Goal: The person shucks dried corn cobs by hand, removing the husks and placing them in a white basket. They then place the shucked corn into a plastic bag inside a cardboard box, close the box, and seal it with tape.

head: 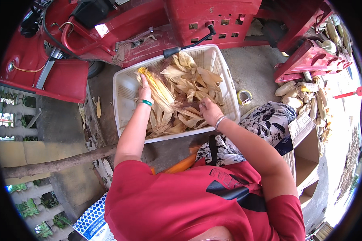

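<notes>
An ear of corn lies slanted over a white plastic basket. Its yellow kernels show along one side, and pale dry husk wraps the rest. My left hand, with a green bangle at the wrist, grips the ear near its upper end. To the right, my right hand has its fingers closed on dry husk near the lower end of the ear; the fingertips are partly hidden. Loose dry husks and brown corn silk fill much of the basket.
A red three-wheeled vehicle stands beyond the basket, its black-handled crank reaching over the rim. A tape roll lies right of the basket. Unhusked corn is heaped farther right, near an open cardboard box. A wooden pole lies left.
</notes>
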`<act>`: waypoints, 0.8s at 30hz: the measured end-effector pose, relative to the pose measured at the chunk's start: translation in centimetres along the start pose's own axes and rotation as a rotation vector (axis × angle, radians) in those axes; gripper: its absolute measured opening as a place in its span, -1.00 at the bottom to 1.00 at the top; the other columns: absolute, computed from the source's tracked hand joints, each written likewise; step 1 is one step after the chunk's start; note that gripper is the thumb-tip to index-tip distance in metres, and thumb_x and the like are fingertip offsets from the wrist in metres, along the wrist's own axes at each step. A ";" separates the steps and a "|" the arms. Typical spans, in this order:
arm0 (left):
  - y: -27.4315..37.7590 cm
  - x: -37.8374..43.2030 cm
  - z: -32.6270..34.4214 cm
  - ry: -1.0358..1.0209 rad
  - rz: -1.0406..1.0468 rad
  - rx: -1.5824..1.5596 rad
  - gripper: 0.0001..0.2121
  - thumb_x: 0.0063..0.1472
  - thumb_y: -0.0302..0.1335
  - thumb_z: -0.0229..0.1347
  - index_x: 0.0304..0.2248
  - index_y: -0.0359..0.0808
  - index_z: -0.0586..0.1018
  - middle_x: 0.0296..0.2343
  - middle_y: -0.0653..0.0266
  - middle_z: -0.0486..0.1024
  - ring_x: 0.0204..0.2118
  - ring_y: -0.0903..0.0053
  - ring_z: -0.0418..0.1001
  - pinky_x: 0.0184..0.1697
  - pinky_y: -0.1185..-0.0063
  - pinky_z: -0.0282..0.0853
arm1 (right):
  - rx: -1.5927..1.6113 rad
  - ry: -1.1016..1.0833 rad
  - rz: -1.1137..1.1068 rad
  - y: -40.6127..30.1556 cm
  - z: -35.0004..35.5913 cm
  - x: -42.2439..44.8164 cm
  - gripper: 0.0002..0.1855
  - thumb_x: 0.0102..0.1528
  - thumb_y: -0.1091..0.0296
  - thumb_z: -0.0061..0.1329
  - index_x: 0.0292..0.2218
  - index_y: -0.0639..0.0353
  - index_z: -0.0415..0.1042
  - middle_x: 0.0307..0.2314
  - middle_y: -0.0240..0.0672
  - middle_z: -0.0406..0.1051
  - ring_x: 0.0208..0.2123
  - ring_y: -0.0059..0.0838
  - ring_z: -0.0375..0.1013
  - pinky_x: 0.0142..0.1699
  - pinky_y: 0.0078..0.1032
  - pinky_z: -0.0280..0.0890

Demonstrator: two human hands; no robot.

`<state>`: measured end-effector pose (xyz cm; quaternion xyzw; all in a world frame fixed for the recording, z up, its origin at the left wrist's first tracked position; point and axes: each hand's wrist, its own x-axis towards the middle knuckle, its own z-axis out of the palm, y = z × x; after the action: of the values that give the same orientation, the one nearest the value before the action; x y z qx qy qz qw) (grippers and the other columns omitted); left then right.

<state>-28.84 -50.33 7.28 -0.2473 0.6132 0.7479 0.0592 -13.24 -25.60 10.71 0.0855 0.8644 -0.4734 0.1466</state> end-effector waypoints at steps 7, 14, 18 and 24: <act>0.1 -4.4 6.7 -0.234 0.558 0.401 -0.48 0.22 -0.06 -0.13 -0.09 -0.40 0.36 -0.21 0.15 0.43 -0.17 0.45 0.37 -0.07 0.55 0.23 | 0.239 0.103 0.030 -4.6 -4.3 3.0 -0.20 0.01 -0.06 -0.04 0.12 0.21 0.00 0.00 0.07 0.13 0.07 -0.13 0.15 0.15 -0.41 0.04; 1.8 -10.4 9.7 -0.502 0.704 0.448 -0.51 0.26 -0.11 -0.19 -0.06 -0.40 0.35 -0.12 0.19 0.38 -0.05 0.48 0.30 0.01 0.58 0.16 | 0.694 0.297 -0.033 -6.4 -5.5 4.4 -0.51 0.07 0.15 -0.03 -0.07 0.30 0.27 -0.30 -0.14 0.42 -0.25 -0.43 0.41 -0.12 -0.55 0.27; 1.8 -9.0 9.9 -0.641 0.476 0.205 -0.50 0.27 -0.08 -0.24 -0.12 -0.41 0.39 -0.22 0.29 0.44 -0.17 0.58 0.39 -0.08 0.65 0.24 | 0.448 0.431 0.099 -4.1 -5.9 5.8 -0.68 0.03 0.21 -0.02 -0.27 0.28 0.44 -0.42 -0.11 0.46 -0.34 -0.25 0.45 -0.17 -0.45 0.28; 3.6 -9.9 10.5 -0.807 0.176 -0.208 -0.42 0.23 0.02 -0.25 -0.07 -0.39 0.34 -0.18 0.29 0.42 -0.17 0.60 0.38 -0.08 0.62 0.27 | 0.144 0.157 0.187 -2.2 -6.3 6.1 -0.62 -0.04 0.16 0.01 -0.24 0.24 0.43 -0.39 -0.03 0.44 -0.25 -0.13 0.42 -0.11 -0.37 0.27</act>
<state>-24.80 -39.12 16.18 0.1138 0.4810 0.8447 0.2052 -20.75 -21.47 13.63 0.2127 0.8251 -0.5105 0.1153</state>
